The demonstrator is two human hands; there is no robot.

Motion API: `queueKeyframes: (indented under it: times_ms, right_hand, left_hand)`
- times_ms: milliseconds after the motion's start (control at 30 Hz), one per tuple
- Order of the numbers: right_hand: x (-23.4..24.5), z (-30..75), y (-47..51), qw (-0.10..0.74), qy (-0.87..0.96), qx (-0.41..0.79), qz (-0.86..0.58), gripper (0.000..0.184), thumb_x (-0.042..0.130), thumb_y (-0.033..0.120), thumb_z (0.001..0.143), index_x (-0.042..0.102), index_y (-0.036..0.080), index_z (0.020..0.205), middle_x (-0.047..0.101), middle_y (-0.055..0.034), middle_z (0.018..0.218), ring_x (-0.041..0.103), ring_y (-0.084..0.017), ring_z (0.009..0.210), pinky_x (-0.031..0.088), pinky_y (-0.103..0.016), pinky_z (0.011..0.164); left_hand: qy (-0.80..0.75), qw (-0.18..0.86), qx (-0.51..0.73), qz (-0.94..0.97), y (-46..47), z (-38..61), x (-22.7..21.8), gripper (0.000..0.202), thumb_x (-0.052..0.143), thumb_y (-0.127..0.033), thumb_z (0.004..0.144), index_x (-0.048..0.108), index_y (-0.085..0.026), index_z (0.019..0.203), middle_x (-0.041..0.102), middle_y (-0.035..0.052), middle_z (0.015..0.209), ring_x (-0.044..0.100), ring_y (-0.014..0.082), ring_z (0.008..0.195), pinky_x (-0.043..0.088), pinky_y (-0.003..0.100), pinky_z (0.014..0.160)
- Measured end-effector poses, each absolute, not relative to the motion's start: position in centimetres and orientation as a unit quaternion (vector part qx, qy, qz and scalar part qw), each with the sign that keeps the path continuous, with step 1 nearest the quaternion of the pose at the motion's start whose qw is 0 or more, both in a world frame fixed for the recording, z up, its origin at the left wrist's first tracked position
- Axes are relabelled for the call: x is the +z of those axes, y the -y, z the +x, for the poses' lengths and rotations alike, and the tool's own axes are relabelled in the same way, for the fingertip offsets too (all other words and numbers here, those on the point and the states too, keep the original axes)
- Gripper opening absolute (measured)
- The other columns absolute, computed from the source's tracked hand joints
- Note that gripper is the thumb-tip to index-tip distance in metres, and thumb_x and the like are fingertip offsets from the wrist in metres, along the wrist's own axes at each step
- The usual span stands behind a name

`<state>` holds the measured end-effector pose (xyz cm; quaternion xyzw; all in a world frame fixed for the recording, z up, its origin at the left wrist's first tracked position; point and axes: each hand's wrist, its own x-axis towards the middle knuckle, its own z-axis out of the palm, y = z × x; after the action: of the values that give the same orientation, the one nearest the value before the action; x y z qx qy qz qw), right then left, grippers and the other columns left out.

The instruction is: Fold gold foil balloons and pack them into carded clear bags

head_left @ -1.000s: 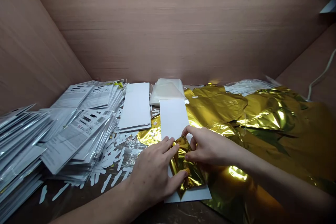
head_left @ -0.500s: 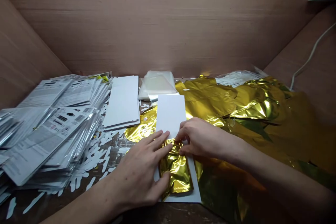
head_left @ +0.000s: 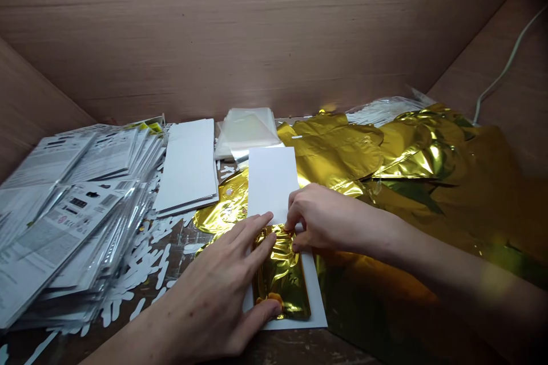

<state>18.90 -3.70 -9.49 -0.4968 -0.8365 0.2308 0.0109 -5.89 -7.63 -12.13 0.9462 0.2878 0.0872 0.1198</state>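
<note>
A folded gold foil piece [head_left: 282,271] lies on a long white card [head_left: 271,182] in front of me. My left hand [head_left: 218,291] lies flat against the foil's left edge, fingers stretched out and thumb pressing its near corner. My right hand [head_left: 323,219] pinches the foil's far end where it meets the card, fingers curled together.
Stacks of printed packets in clear sleeves [head_left: 68,211] fill the left side. A pile of white cards [head_left: 188,165] and clear bags [head_left: 246,128] sit behind. Loose gold foil sheets [head_left: 406,165] spread to the right. White paper strips [head_left: 141,274] litter the table. Brown board walls [head_left: 257,28] enclose the space.
The foil has been pressed flatter and narrower on the card. My right hand has moved from the foil's side to its far end. The view has tilted slightly downward.
</note>
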Motion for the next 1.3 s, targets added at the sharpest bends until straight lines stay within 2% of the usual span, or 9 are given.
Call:
queueKeyframes:
  times_ms: [167,300,467,667,800,967,1133,1200,1300]
  right_hand:
    - [-9.7,18.9,3.8,0.007,0.839,0.228,-0.494,0.022,0.081,0.027,0.069,0.085,0.025,0.09,0.075,-0.005,0.087,0.06,-0.015,0.066,0.039,-0.026,0.059]
    - [-9.9,18.8,3.7,0.011,0.838,0.224,-0.498,0.024,0.077,0.023,0.067,0.085,0.025,0.09,0.075,-0.0039,0.086,0.059,-0.014,0.065,0.04,-0.025,0.059]
    - [-9.6,18.6,3.6,0.005,0.838,0.216,-0.501,0.025,0.078,0.023,0.068,0.085,0.025,0.092,0.075,-0.0053,0.087,0.061,-0.016,0.069,0.04,-0.025,0.061]
    - [-9.2,18.3,3.8,-0.007,0.836,0.214,-0.505,0.024,0.08,0.025,0.07,0.085,0.024,0.094,0.076,-0.0073,0.09,0.063,-0.018,0.074,0.04,-0.025,0.063]
    - [-9.1,18.3,3.8,-0.006,0.838,0.212,-0.502,0.023,0.08,0.023,0.07,0.085,0.023,0.092,0.076,-0.0074,0.089,0.062,-0.018,0.072,0.04,-0.027,0.063]
    - [-8.4,19.1,3.4,0.005,0.809,0.21,-0.549,0.016,0.074,0.028,0.074,0.083,0.019,0.084,0.071,-0.005,0.069,0.056,-0.016,0.058,0.036,-0.028,0.055]
    - [-8.0,20.2,2.4,0.049,0.744,0.196,-0.637,0.014,0.07,0.026,0.077,0.075,0.016,0.07,0.068,-0.0047,0.062,0.059,-0.017,0.059,0.037,-0.029,0.055]
    - [-8.5,20.5,1.9,0.087,0.731,0.255,-0.627,0.011,0.073,0.027,0.075,0.075,0.016,0.076,0.071,-0.0034,0.068,0.063,-0.017,0.064,0.04,-0.027,0.056]
    - [-9.4,20.9,1.3,0.175,0.676,0.371,-0.613,0.024,0.072,0.026,0.073,0.074,0.014,0.094,0.073,-0.0026,0.079,0.064,-0.016,0.066,0.042,-0.024,0.056]
  left_hand:
    - [-0.273,0.141,0.092,0.947,7.8,-5.5,-11.2,0.055,0.066,-0.033,0.088,0.054,-0.022,0.14,0.044,0.013,0.155,0.046,0.0324,0.14,0.051,0.05,0.112]
    - [-0.278,0.145,0.072,0.947,7.8,-5.3,-10.9,0.056,0.067,-0.033,0.087,0.055,-0.022,0.141,0.05,0.0135,0.148,0.046,0.0341,0.138,0.052,0.052,0.11]
    - [-0.283,0.147,0.047,0.946,8.0,-5.4,-11.1,0.079,0.076,-0.051,0.08,0.05,-0.02,0.148,0.047,0.0172,0.153,0.042,0.0405,0.14,0.051,0.058,0.109]
    - [-0.273,0.145,0.052,0.95,7.9,-5.5,-10.7,0.071,0.07,-0.037,0.083,0.049,-0.018,0.149,0.046,0.0155,0.156,0.04,0.0367,0.145,0.047,0.054,0.116]
    - [-0.26,0.144,0.057,0.953,7.7,-5.6,-10.8,0.073,0.069,-0.038,0.084,0.048,-0.017,0.15,0.047,0.015,0.157,0.043,0.036,0.144,0.046,0.053,0.117]
    - [-0.269,0.14,0.046,0.952,7.7,-5.8,-11.4,0.073,0.067,-0.04,0.086,0.047,-0.016,0.152,0.042,0.0158,0.161,0.042,0.036,0.147,0.045,0.054,0.118]
    - [-0.274,0.149,0.049,0.949,7.8,-5.8,-11.6,0.076,0.069,-0.04,0.084,0.047,-0.016,0.153,0.039,0.0164,0.164,0.039,0.0374,0.149,0.042,0.055,0.12]
    - [-0.281,0.152,0.056,0.946,7.9,-5.6,-11.5,0.075,0.069,-0.041,0.085,0.048,-0.015,0.152,0.04,0.0171,0.163,0.04,0.038,0.148,0.042,0.056,0.12]
    - [-0.291,0.147,0.061,0.943,8.1,-5.4,-11.3,0.074,0.068,-0.041,0.085,0.049,-0.014,0.151,0.043,0.0185,0.161,0.042,0.0388,0.146,0.041,0.056,0.12]
